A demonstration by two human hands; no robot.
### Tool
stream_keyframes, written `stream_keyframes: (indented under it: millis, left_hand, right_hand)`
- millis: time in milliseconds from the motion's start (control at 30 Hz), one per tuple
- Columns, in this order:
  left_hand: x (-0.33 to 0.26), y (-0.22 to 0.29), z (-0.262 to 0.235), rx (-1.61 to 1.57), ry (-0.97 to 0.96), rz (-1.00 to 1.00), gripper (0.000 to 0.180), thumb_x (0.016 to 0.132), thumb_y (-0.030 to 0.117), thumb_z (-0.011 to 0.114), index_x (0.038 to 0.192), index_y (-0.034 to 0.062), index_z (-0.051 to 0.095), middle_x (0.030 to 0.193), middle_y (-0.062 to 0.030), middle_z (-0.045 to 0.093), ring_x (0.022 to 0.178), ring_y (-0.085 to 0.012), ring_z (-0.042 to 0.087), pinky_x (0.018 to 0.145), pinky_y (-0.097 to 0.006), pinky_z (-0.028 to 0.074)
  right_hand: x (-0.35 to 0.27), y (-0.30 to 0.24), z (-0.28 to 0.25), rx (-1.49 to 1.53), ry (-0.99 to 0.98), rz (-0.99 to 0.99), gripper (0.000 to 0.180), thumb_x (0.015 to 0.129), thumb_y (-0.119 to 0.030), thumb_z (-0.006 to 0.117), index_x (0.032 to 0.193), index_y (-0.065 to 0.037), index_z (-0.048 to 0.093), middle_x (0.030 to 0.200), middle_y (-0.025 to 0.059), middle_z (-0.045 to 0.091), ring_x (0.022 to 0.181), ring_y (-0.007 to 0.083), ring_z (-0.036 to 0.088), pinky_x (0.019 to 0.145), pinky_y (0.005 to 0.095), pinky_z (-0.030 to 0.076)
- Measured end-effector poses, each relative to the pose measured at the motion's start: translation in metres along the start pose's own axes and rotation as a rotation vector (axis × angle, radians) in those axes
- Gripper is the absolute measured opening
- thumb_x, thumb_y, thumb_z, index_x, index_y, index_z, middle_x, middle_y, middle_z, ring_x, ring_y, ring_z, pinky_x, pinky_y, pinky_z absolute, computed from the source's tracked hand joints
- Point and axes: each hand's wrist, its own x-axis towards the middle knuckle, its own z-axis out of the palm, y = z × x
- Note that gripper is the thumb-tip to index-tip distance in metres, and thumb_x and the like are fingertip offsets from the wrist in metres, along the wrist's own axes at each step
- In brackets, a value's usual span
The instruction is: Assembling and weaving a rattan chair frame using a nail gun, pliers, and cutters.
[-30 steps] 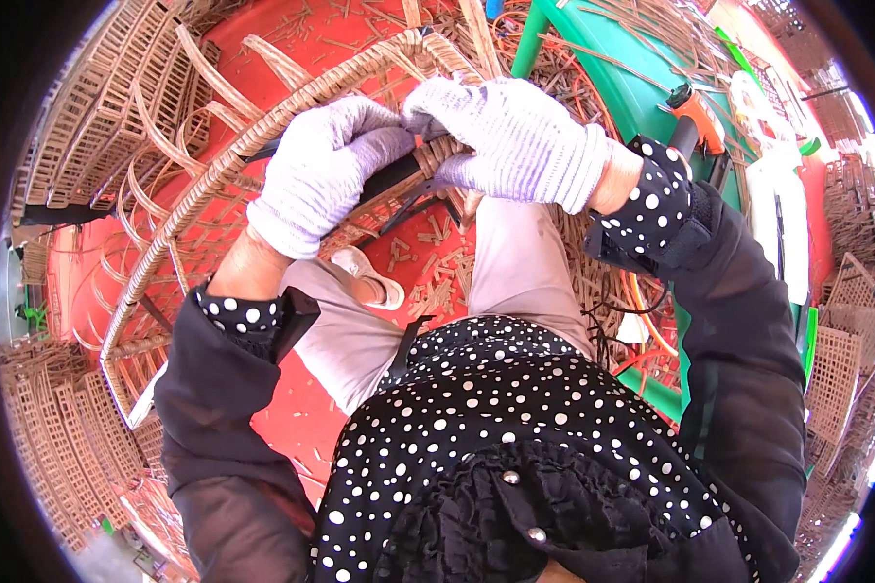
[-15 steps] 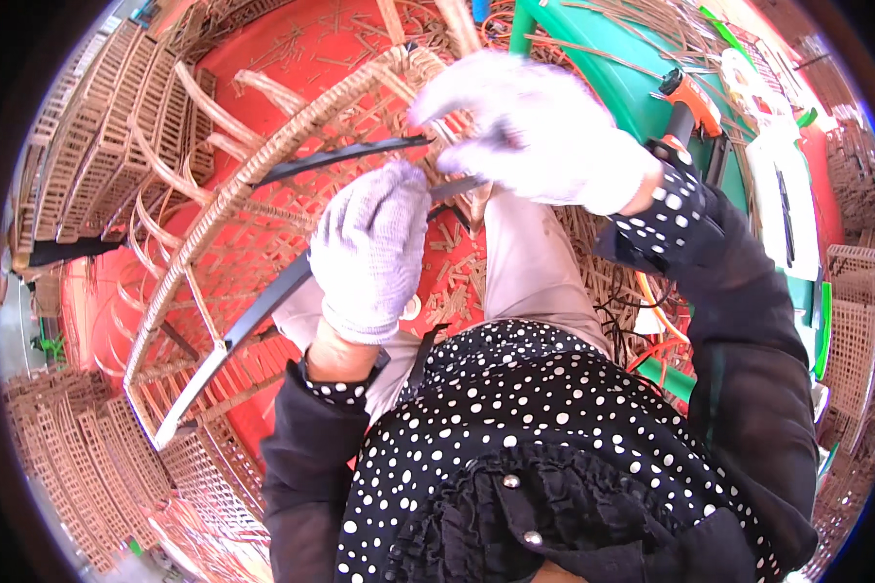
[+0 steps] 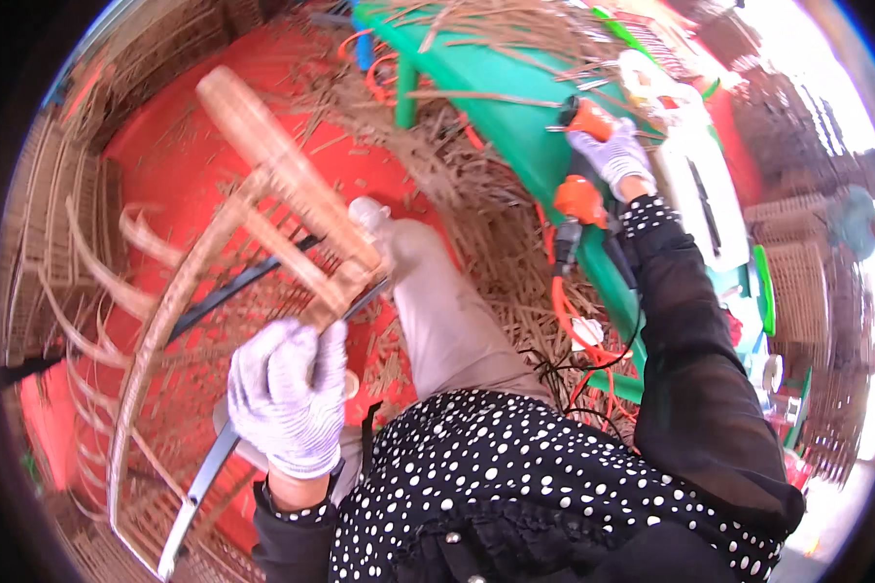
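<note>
My left hand, in a pale knit glove, is closed at the lower end of a woven rattan-like frame. Its fingertips press near a brown wooden corner, and a dark metal bar passes under the hand. The frame has curved loose ends along its left side and leans across my lap. Out to the right, my gloved right hand grips an orange-and-black power tool with a thin metal tip pointing left. The fingers wrap its handle, just above the green table.
The green table bears brown strips and a white container. A second orange tool part joins an orange hose. Strip scraps litter the red floor. Woven panels stack at left.
My right hand has left the frame and reached right to the power tool. My left hand and the frame have shifted left and down in view, and the frame is tilted differently.
</note>
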Motion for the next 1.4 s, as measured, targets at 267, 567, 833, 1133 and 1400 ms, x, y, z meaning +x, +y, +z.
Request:
stream_keyframes:
  millis: [267, 567, 833, 1133, 1400]
  left_hand:
    - [0.003, -0.004, 0.0, -0.064, -0.041, 0.024, 0.028, 0.063, 0.011, 0.074, 0.087, 0.0136, 0.059, 0.089, -0.0024, 0.057, 0.073, -0.0215, 0.058, 0.061, -0.034, 0.047]
    - [-0.001, -0.004, 0.001, -0.056, -0.023, 0.017, 0.022, 0.063, 0.006, 0.074, 0.08, 0.008, 0.061, 0.088, -0.0074, 0.059, 0.076, -0.0243, 0.06, 0.063, -0.033, 0.05]
    - [-0.013, -0.008, -0.003, -0.055, -0.008, 0.116, 0.026, 0.063, 0.008, 0.072, 0.087, 0.0115, 0.064, 0.094, -0.0027, 0.059, 0.088, -0.0241, 0.058, 0.073, -0.035, 0.049]
    - [-0.011, -0.006, 0.0, -0.055, 0.079, 0.105, 0.027, 0.061, 0.005, 0.072, 0.086, 0.0103, 0.063, 0.085, -0.0036, 0.059, 0.082, -0.0252, 0.059, 0.069, -0.037, 0.051]
    - [-0.014, -0.001, 0.006, -0.05, 0.13, 0.061, 0.021, 0.063, 0.007, 0.071, 0.082, 0.0119, 0.063, 0.085, -0.002, 0.055, 0.083, -0.0233, 0.056, 0.072, -0.036, 0.049]
  right_hand:
    - [-0.012, 0.005, 0.006, -0.089, -0.075, -0.11, 0.087, 0.065, -0.057, 0.065, 0.122, 0.004, 0.039, 0.121, 0.0254, 0.046, 0.108, 0.0357, 0.05, 0.091, 0.0386, 0.04]
    - [-0.001, 0.001, 0.035, 0.304, -0.121, 0.048, 0.096, 0.055, -0.035, 0.08, 0.122, 0.011, 0.028, 0.109, 0.0198, 0.051, 0.097, 0.0268, 0.053, 0.085, 0.0329, 0.043]
    - [-0.041, 0.002, -0.062, 0.986, -0.531, -0.046, 0.027, 0.072, -0.01, 0.063, 0.093, -0.003, 0.049, 0.067, 0.0026, 0.052, 0.053, 0.013, 0.052, 0.047, 0.0263, 0.046]
    - [-0.177, -0.067, -0.177, 0.958, -0.879, -0.43, 0.056, 0.061, -0.014, 0.068, 0.109, 0.004, 0.045, 0.078, 0.0097, 0.055, 0.063, 0.0179, 0.057, 0.058, 0.0287, 0.047]
    - [-0.214, -0.11, -0.188, 0.617, -1.015, -0.309, 0.053, 0.065, -0.011, 0.065, 0.112, 0.001, 0.045, 0.077, 0.0114, 0.057, 0.067, 0.02, 0.06, 0.06, 0.0306, 0.048]
